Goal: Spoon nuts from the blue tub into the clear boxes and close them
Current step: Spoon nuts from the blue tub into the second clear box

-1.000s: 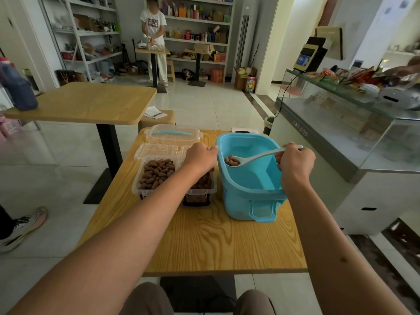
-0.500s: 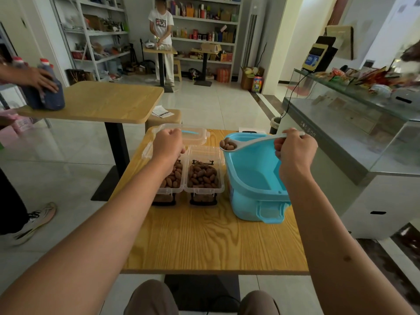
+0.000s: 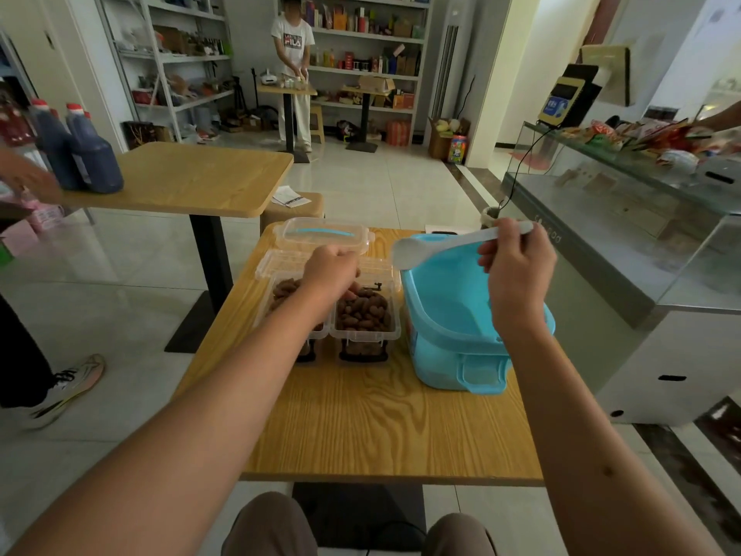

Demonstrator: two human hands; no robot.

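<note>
As both bare forearms reached forward over the wooden table (image 3: 385, 415), the right hand (image 3: 517, 274) was raised above the blue tub (image 3: 453, 327), its fingers curled round the handle of a white spoon (image 3: 445, 244) whose bowl pointed left, level and apparently empty, over the tub's far left rim; the left hand (image 3: 331, 266) hung knuckles-up over the two clear boxes (image 3: 361, 319), fingers bent downward toward the nuts (image 3: 363, 313) that filled them, though whether they gripped anything could not be told. The boxes stood side by side just left of the tub, touching each other, their hinged lids open behind them, and a clear lid with a blue handle (image 3: 320, 236) lay at the table's far edge. Across the room a person in a white T-shirt (image 3: 292, 38) printed "FILA" stood at a small table before stocked shelves, while two dark bottles (image 3: 80, 154) with red caps sat on a neighbouring table (image 3: 192, 178). Other labels in view were too small to read
</note>
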